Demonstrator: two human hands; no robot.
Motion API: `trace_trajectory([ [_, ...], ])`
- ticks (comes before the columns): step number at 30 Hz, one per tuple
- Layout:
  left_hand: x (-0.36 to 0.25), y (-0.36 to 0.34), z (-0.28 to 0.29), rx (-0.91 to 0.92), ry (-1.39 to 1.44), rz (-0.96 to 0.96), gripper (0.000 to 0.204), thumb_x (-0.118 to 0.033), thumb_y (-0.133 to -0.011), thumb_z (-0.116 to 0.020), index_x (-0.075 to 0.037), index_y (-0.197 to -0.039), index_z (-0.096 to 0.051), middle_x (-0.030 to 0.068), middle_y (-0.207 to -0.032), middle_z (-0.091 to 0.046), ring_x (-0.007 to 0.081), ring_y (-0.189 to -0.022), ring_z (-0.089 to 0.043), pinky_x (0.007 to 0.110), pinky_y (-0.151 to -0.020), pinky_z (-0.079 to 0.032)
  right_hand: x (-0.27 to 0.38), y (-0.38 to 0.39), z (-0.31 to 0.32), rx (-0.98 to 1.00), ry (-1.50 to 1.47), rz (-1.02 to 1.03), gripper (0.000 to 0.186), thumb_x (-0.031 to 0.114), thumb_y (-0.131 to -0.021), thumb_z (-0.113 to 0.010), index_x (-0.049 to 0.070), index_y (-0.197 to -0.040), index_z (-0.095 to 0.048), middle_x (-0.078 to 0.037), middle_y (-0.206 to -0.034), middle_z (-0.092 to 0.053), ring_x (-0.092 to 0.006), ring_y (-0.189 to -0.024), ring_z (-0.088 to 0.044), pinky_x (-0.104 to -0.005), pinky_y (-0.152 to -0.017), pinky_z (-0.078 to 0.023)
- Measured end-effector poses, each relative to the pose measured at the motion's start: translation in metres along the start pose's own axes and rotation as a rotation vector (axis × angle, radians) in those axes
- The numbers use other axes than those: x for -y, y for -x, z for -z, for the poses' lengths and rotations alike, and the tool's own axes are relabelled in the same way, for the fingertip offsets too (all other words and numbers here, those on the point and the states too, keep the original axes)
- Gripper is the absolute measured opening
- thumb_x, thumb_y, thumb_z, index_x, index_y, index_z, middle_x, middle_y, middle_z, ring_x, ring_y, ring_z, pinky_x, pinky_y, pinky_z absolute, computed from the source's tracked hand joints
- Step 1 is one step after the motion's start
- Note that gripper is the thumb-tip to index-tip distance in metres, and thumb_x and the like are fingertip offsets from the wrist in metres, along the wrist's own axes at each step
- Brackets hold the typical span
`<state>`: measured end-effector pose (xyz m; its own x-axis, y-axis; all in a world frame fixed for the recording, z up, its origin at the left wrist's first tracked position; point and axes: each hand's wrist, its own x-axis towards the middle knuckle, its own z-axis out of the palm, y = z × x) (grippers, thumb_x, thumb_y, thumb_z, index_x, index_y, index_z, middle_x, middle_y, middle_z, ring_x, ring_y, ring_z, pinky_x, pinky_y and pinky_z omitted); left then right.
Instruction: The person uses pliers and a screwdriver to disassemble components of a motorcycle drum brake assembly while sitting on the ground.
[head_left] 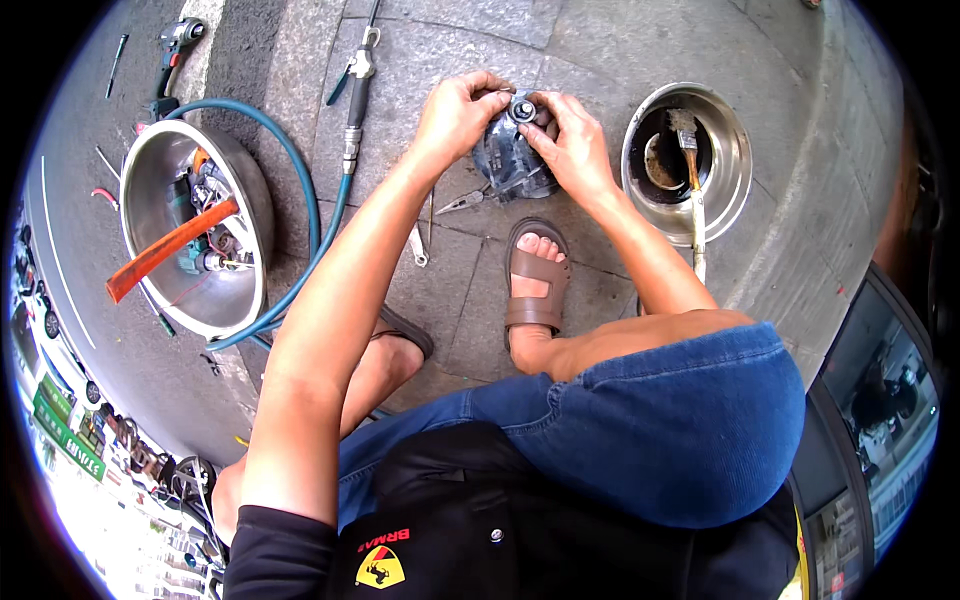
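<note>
Ahead of my feet a dark, glossy, rounded part (510,168) sits on the paving, its kind unclear. On its top is a small round metal fitting (522,109) with a hole in the middle. My left hand (462,112) pinches the left side of this fitting with thumb and fingers. From the right, my right hand (575,145) grips it too, thumb in front and fingers behind. Some fingertips are hidden. Small pointed pliers (462,202) lie just beside the dark part, and a wrench (417,245) is on the ground nearer me.
A steel basin (262,215) of power tools with an orange bar (170,248) across it stands left. A blue hose (308,190) runs beside it to an air blow gun (356,95). At right, a brush (688,145) rests in a metal pot (738,135). A cordless tool (178,45) lies far left.
</note>
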<state>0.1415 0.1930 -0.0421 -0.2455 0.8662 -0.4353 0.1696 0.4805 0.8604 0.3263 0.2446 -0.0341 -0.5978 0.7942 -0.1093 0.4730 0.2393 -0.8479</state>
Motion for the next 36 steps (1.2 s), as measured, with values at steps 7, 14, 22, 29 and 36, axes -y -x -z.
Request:
trace_trajectory([
  [7, 0.003, -0.003, 0.000, -0.088, -0.238, -0.085, 0.023, -0.020, -0.087, -0.069, -0.006, -0.105, -0.075, 0.0118, -0.098, -0.074, 0.0204, -0.089, -0.070, 0.033, -0.082, -0.053, -0.001, -0.005, -0.002, 0.029, 0.055, -0.013, 0.037, 0.013, -0.080, -0.074, 0.004, -0.114, -0.063, -0.016, -0.096, -0.063, -0.0327, -0.089, -0.065, -0.0408, -0.079, -0.053],
  [14, 0.003, -0.004, -0.001, -0.105, -0.286, -0.210, 0.022, -0.020, -0.088, -0.068, -0.007, -0.104, -0.074, 0.0129, -0.099, -0.071, 0.0279, -0.095, -0.069, 0.036, -0.086, -0.051, -0.001, -0.007, -0.002, 0.000, 0.069, -0.010, 0.031, 0.014, -0.082, -0.075, 0.005, -0.110, -0.065, -0.014, -0.092, -0.062, -0.0283, -0.082, -0.065, -0.0385, -0.075, -0.052],
  [22, 0.007, -0.016, 0.007, 0.002, -0.353, -0.316, 0.024, -0.017, -0.086, -0.068, -0.008, -0.108, -0.073, 0.0122, -0.097, -0.068, 0.0275, -0.095, -0.067, 0.037, -0.086, -0.051, 0.002, -0.008, -0.002, 0.015, 0.100, -0.058, 0.031, 0.017, -0.082, -0.076, 0.006, -0.109, -0.065, -0.014, -0.094, -0.062, -0.0304, -0.085, -0.066, -0.0398, -0.076, -0.053],
  [29, 0.016, -0.013, 0.011, -0.023, -0.058, -0.217, 0.027, -0.019, -0.088, -0.069, -0.010, -0.113, -0.073, 0.0092, -0.102, -0.071, 0.0187, -0.092, -0.067, 0.033, -0.085, -0.052, 0.006, -0.011, -0.001, 0.048, 0.191, -0.044, 0.033, 0.020, -0.082, -0.075, 0.007, -0.110, -0.064, -0.015, -0.100, -0.063, -0.0331, -0.090, -0.067, -0.0425, -0.079, -0.053],
  [36, 0.033, 0.016, 0.080, -0.043, -0.073, -0.051, 0.027, -0.025, -0.090, -0.070, -0.003, -0.104, -0.072, 0.0105, -0.090, -0.074, 0.0154, -0.084, -0.069, 0.032, -0.076, -0.053, -0.001, -0.016, -0.001, 0.081, 0.231, -0.024, 0.030, 0.022, -0.083, -0.074, 0.004, -0.104, -0.062, -0.015, -0.093, -0.064, -0.0324, -0.086, -0.065, -0.0422, -0.077, -0.052],
])
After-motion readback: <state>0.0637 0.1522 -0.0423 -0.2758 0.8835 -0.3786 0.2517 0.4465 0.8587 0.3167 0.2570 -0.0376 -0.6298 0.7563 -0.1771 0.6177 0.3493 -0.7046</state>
